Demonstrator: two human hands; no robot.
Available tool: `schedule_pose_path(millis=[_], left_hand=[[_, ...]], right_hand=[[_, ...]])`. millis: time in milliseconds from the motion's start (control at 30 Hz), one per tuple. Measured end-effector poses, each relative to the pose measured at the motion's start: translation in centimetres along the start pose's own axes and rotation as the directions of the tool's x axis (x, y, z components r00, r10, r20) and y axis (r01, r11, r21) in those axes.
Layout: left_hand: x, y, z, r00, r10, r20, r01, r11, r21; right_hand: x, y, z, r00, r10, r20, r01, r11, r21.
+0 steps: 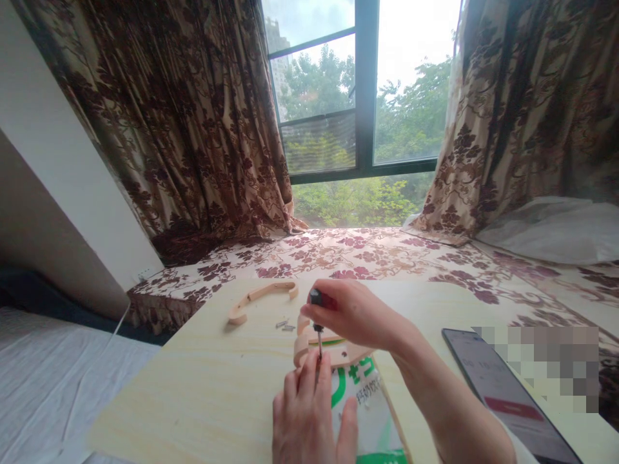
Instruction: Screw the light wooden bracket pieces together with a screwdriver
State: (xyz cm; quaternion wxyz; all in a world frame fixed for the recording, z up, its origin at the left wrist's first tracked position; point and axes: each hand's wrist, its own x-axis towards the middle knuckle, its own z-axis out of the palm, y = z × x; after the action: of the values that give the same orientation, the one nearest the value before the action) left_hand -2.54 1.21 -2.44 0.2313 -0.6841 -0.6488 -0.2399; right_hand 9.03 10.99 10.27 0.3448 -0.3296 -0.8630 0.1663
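Note:
My right hand (351,312) is wrapped round the black handle of a screwdriver (316,298), which stands upright with its shaft pointing down. The shaft's lower end meets a light wooden piece (333,356), between the fingertips of my left hand (309,409). Those fingers press on the wooden piece's near edge; the thumb is spread to the right. Under the wood lies a white and green printed packet (374,419). A second curved wooden piece (264,298) rests at the back left of the table, with several small screws (285,325) beside it.
The pale tabletop (193,393) fills the lower middle. A phone (503,393) lies on its right side. Behind it are a flower-patterned cloth ledge (348,254), a window (365,84) and brown curtains (193,129). A white plastic bag (556,229) sits at the right.

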Motion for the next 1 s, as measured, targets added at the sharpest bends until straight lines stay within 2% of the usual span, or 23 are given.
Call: schedule_pose_path(millis=[133, 333, 533, 600, 733, 1000], left_hand=[[-0.05, -0.05, 0.14, 0.999, 0.018, -0.028, -0.018, 1.000, -0.013], [-0.02, 0.00, -0.13, 0.999, -0.029, 0.038, 0.030, 0.999, -0.042], [-0.05, 0.06, -0.10, 1.000, -0.004, 0.016, 0.004, 1.000, 0.002], [-0.06, 0.08, -0.08, 1.000, -0.002, 0.012, 0.002, 1.000, 0.011], [0.00, 0.14, -0.16, 1.000, -0.008, 0.028, 0.007, 1.000, 0.016], [-0.15, 0.27, 0.11, 1.000, -0.009, 0.029, 0.008, 0.998, 0.055]], right_hand=[[0.17, -0.04, 0.28, 0.998, 0.045, -0.041, -0.047, 0.997, -0.059], [-0.35, -0.81, 0.01, 0.995, -0.054, 0.088, 0.052, 0.998, 0.023], [0.03, -0.29, 0.26, 0.998, 0.055, -0.036, -0.056, 0.998, -0.041], [-0.04, -0.37, 0.21, 0.998, 0.049, -0.027, -0.050, 0.998, -0.037], [-0.29, -0.61, 0.06, 0.997, -0.042, 0.069, 0.041, 0.999, 0.025], [-0.03, -0.35, 0.21, 0.999, 0.042, -0.027, -0.043, 0.998, -0.035]])
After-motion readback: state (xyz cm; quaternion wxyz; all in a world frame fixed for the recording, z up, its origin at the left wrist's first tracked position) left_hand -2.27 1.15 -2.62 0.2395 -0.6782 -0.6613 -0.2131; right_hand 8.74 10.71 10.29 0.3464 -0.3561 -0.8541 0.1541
